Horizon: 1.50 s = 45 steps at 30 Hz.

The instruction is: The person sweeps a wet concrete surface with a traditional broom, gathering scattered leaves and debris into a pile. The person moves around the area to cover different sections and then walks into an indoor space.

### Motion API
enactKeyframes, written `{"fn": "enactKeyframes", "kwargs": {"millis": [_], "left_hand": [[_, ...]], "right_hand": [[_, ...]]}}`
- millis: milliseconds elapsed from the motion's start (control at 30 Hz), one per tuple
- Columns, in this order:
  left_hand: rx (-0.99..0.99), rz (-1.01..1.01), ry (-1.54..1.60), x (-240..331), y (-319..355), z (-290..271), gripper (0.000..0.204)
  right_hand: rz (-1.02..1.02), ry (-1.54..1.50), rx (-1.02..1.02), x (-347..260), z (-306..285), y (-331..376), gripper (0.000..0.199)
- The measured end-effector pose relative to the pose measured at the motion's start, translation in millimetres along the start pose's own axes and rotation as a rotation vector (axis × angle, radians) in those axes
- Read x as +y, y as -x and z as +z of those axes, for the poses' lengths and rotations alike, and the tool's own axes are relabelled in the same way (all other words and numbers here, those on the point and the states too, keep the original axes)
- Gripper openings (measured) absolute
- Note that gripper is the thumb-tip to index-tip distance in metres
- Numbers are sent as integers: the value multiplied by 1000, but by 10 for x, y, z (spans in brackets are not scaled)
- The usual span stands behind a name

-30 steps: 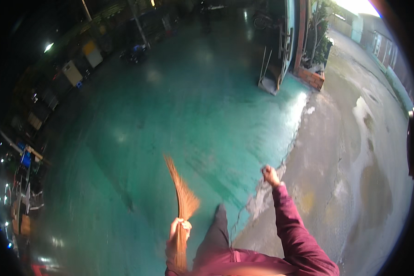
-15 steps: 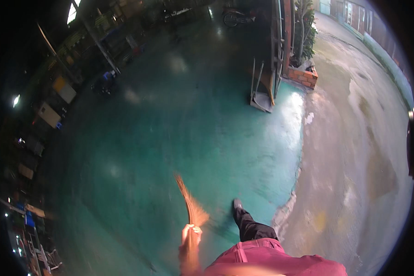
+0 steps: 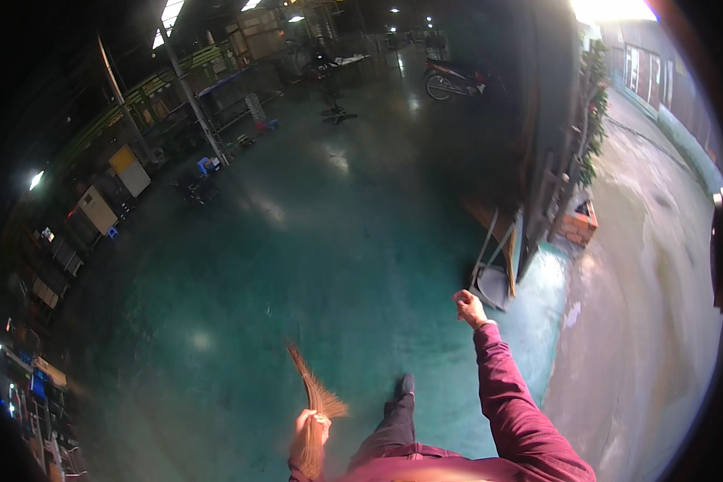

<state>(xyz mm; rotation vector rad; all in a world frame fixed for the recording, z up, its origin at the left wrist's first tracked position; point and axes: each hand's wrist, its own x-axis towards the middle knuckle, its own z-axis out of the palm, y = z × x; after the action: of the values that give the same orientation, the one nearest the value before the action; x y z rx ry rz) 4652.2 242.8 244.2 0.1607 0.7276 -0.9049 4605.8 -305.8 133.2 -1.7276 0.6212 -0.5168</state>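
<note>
My left hand point(image 3: 311, 429), low in the picture, is wrapped round a straw broom point(image 3: 320, 395). The broom's bristles fan out above the fist and point forward over the green floor point(image 3: 241, 297). My right arm, in a maroon sleeve, stretches out ahead on the right. At its end my right hand point(image 3: 470, 308) is loosely closed, the fingers curled in, and I see nothing in it. Just beyond that hand in the picture stands a grey long-handled dustpan point(image 3: 492, 283) by the door edge. Whether hand and dustpan touch cannot be told for sure; they look apart.
A brick planter point(image 3: 577, 226) with a leafy plant stands outside the doorway at right, beside a wet concrete yard point(image 3: 627, 321). A motorbike point(image 3: 451, 83) is parked at the back. Metal posts point(image 3: 191, 100), cabinets point(image 3: 98, 210) and a blue stool point(image 3: 112, 232) line the left side.
My right arm has come into view, reaching forward. The view has tilted up and I have moved nearer the dustpan. The broom is still in my left hand.
</note>
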Motion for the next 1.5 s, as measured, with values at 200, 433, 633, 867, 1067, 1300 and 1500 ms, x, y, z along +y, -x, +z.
{"fn": "enactKeyframes", "kwargs": {"millis": [200, 433, 633, 867, 1067, 1300, 1500], "left_hand": [[-22, 5, -20, 444, -1999, 2209, 14], [-119, -196, 79, 852, -4253, 4427, 12], [-147, -208, -206, 1043, -6267, 6220, 11], [-9, -389, 169, 1530, -8038, 7864, 14], [-65, -273, 93, 1862, -10291, 9678, 13], [-33, -362, -24, 2064, -12793, 12030, 14], [15, -370, -144, 2185, -14913, 13712, 13]], "right_hand": [[-264, 1435, -71, 1402, -1048, -201, 9], [763, 962, -430, 1604, -1656, 160, 11], [702, 866, -286, 1744, -1539, -3146, 14], [152, 337, 48, 767, -896, -9366, 18], [51, 251, 179, 405, -988, -12945, 25], [587, 880, -238, 1351, -1627, -11765, 18], [1082, 704, -48, 1533, -2227, -12876, 15]]}}
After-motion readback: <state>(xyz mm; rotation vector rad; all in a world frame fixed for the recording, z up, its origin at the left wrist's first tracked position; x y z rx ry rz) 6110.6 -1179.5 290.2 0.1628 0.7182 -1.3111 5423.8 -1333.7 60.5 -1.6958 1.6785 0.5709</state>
